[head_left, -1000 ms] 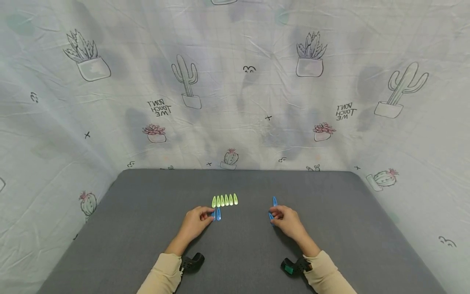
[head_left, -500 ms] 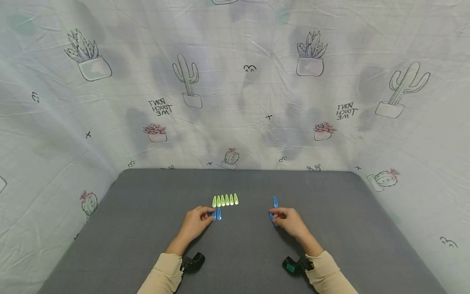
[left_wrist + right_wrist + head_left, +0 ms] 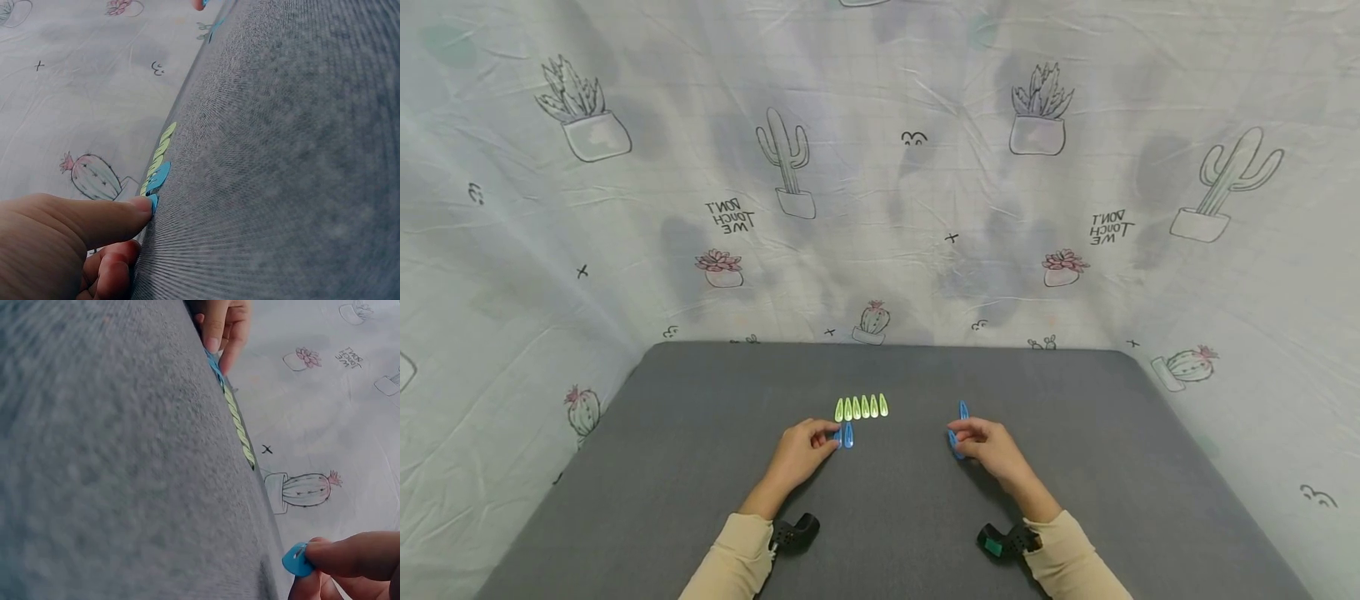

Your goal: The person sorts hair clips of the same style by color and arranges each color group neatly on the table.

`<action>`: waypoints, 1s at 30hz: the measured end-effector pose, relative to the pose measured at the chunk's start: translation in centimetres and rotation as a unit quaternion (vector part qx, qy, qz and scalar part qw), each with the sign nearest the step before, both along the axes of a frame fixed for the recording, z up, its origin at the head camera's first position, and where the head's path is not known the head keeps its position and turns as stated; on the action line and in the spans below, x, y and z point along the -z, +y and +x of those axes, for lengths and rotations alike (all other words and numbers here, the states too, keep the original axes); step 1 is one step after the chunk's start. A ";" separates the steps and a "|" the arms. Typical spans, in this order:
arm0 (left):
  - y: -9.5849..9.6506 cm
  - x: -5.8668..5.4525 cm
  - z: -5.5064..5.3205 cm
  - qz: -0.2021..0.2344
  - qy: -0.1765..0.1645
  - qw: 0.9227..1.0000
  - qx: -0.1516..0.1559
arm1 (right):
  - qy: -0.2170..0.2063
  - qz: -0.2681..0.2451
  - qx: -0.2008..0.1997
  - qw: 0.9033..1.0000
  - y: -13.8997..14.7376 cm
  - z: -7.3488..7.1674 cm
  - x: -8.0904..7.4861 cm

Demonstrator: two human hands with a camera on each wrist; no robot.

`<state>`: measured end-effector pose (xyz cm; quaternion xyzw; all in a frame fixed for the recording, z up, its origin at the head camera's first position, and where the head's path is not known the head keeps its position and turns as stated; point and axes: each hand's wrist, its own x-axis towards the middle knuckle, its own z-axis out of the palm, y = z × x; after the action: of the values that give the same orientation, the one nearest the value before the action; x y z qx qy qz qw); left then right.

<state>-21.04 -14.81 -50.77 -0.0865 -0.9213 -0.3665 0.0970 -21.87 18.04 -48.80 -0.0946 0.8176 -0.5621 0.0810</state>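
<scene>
My left hand [image 3: 797,454] holds a blue snap hair clip [image 3: 154,204] by its ends, between thumb and finger, down at the table. Right beside it lies a second blue hair clip [image 3: 848,435]. Behind both, a row of several yellow-green hair clips [image 3: 865,407] lies side by side. Over on the right, my right hand [image 3: 996,452] pinches another blue hair clip [image 3: 296,562] between thumb and fingers; it shows raised off the tabletop in the right wrist view. One more blue hair clip [image 3: 963,409] lies just beyond the right fingers.
The grey tabletop [image 3: 895,517] stretches under both hands to a rounded back edge. A pale curtain [image 3: 880,183] printed with cacti hangs behind it and along both sides. Each wrist carries a black camera mount [image 3: 797,533].
The blue hair clip in my right hand has shifted slightly up and left with the fingers. My left hand stays at its clip; the head view has drifted a little.
</scene>
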 end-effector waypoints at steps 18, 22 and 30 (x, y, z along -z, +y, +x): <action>-0.2 -0.4 -0.1 -0.001 -0.004 1.000 0.006 | -0.010 -0.031 -0.039 0.999 -4.8 -0.6 -0.3; -0.2 -0.5 -0.1 0.002 -0.005 1.000 0.008 | -0.006 -0.023 -0.044 0.999 -6.6 -0.8 -0.1; -0.2 -0.3 -0.1 0.000 -0.001 1.000 0.005 | 0.005 -0.007 -0.061 0.998 -9.8 -1.3 0.0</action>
<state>-21.09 -15.04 -50.51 -0.0908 -0.9208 -0.3675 0.0937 -23.16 8.22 -48.80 -0.1479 0.8070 -0.5611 0.1103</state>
